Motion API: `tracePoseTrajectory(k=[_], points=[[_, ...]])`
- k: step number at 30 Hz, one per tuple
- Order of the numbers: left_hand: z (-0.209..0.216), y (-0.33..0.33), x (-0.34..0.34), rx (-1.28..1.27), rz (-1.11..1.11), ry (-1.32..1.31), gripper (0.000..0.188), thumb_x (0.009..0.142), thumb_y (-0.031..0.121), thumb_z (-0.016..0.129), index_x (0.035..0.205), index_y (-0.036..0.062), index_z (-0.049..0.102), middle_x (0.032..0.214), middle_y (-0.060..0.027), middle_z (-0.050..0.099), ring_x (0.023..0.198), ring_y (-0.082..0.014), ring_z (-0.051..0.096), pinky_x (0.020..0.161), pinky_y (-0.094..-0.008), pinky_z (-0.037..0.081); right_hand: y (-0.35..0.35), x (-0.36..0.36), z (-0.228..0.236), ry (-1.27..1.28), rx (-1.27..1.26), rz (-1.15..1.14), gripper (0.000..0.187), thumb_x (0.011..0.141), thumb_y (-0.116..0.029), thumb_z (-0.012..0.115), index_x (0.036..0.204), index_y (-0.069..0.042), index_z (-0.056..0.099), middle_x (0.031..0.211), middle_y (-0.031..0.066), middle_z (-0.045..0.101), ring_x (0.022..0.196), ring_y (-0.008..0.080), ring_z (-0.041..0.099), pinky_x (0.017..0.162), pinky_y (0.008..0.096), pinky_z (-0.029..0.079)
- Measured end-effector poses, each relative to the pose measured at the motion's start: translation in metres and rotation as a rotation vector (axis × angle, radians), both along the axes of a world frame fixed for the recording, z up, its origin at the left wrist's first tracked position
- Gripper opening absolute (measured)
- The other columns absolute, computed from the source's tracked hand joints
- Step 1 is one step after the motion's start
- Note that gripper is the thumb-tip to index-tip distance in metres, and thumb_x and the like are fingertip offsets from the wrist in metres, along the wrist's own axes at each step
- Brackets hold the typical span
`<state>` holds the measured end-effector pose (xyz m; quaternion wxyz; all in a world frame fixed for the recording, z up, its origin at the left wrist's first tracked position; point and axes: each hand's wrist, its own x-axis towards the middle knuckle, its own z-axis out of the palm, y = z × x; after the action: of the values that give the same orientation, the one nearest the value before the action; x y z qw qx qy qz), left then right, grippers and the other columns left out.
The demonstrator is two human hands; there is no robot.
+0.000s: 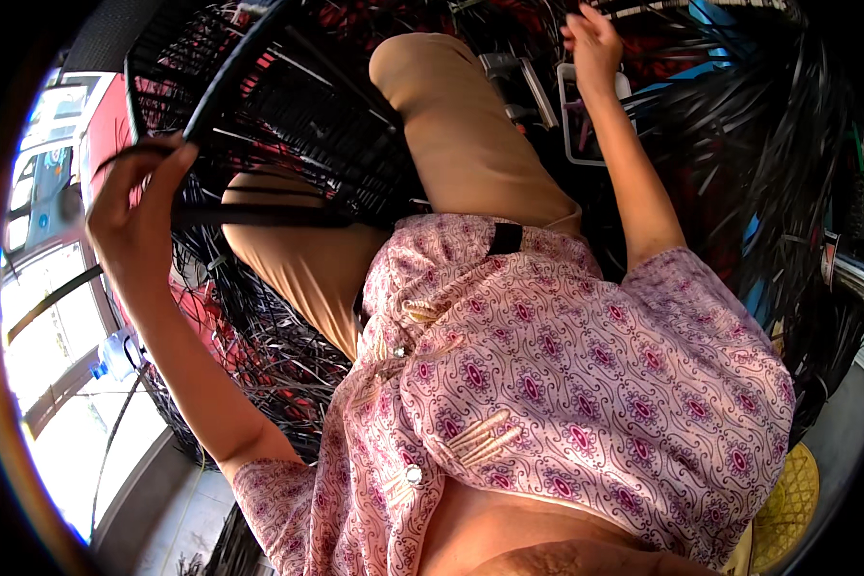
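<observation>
Basketwork of black plastic-looking strips [341,134] stands at upper left of the frame, beside tan cloth trousers [490,144]. It looks light and springy; its thick, dark, curved rim [235,72] should give the firmest hold. Near it the left hand [139,216] pinches a thin, slick-looking black strip [132,151]; at upper right the right hand [597,56] is loosely open, nothing visible in it.

From my remote seat I see yellow woven piece [795,504], lower right; clear bottle [122,353] near bright window [65,288]; pale floor tiles [192,516].
</observation>
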<state>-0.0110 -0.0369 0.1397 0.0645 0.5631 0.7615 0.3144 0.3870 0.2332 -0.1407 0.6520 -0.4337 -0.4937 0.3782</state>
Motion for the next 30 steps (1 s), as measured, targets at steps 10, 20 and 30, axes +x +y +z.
tracePoseTrajectory(k=[10,20,30], points=[[-0.013,-0.051,-0.014,0.263,0.167,-0.094,0.014,0.085,-0.005,0.066,0.096,-0.0125,0.072,0.097,-0.0196,0.072,0.091,-0.0245,0.068,0.084,-0.0336,0.057,-0.027,0.019,-0.198,-0.856,-0.641,0.379,0.068,0.078,-0.032,0.073,0.135,0.002,0.057,0.120,0.0246,0.068,0.117,0.0383,0.063,0.100,0.0448,0.049],[-0.004,-0.062,0.007,0.372,0.078,-0.035,0.012,0.083,0.007,0.067,0.087,-0.0048,0.064,0.087,-0.0190,0.067,0.086,-0.0322,0.062,0.088,-0.0516,0.049,-0.028,-0.050,-0.236,-1.394,-0.957,0.315,0.069,0.085,-0.031,0.076,0.135,0.004,0.044,0.118,0.0201,0.068,0.110,0.0342,0.068,0.094,0.0491,0.052],[0.005,-0.053,-0.021,0.243,-0.061,-0.141,0.019,0.073,0.006,0.066,0.087,-0.0070,0.069,0.091,-0.0229,0.069,0.098,-0.0380,0.065,0.102,-0.0554,0.044,-0.007,-0.029,-0.208,-1.311,-0.692,0.170,0.074,0.080,-0.026,0.068,0.141,0.006,0.040,0.107,0.0253,0.070,0.096,0.0374,0.072,0.088,0.0477,0.055]])
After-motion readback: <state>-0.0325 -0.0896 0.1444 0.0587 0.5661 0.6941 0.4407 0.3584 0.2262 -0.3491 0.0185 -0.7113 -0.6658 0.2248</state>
